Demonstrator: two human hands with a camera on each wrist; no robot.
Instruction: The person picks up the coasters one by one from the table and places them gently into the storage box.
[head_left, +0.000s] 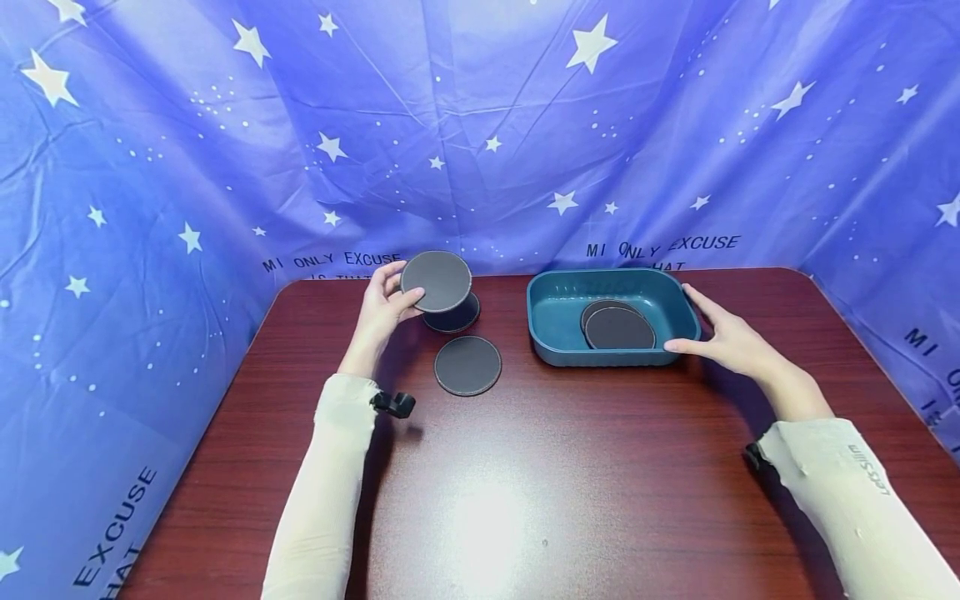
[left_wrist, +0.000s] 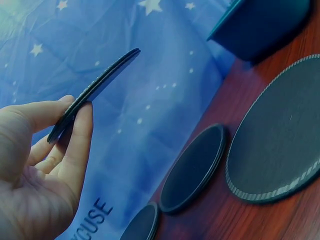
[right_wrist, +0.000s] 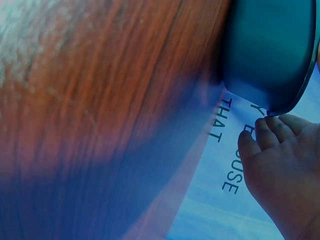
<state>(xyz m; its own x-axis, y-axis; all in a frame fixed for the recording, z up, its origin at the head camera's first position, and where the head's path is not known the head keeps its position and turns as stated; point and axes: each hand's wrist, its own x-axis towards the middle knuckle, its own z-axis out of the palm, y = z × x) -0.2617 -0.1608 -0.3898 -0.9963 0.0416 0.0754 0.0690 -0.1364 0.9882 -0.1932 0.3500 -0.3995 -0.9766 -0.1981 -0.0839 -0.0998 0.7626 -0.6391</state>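
My left hand (head_left: 381,308) pinches a round dark grey coaster (head_left: 437,282) between thumb and fingers, raised above the table and tilted. Seen edge-on in the left wrist view, the held coaster (left_wrist: 95,92) shows a layered rim. Below it on the table lie a dark coaster (head_left: 453,318), partly hidden behind it, and a nearer stitched-edge coaster (head_left: 467,366). The left wrist view adds another coaster (left_wrist: 141,224) at its bottom edge. My right hand (head_left: 731,337) holds the right end of a teal rectangular tub (head_left: 607,358), thumb at the near corner, fingers at the far one. Overlapping coasters (head_left: 619,326) lie inside the tub.
The dark red wooden table (head_left: 570,475) carries a bright glare spot in front. A blue star-printed cloth (head_left: 450,125) hangs behind the table and along both sides, close to its edges. Black straps (head_left: 393,405) sit at the wrists.
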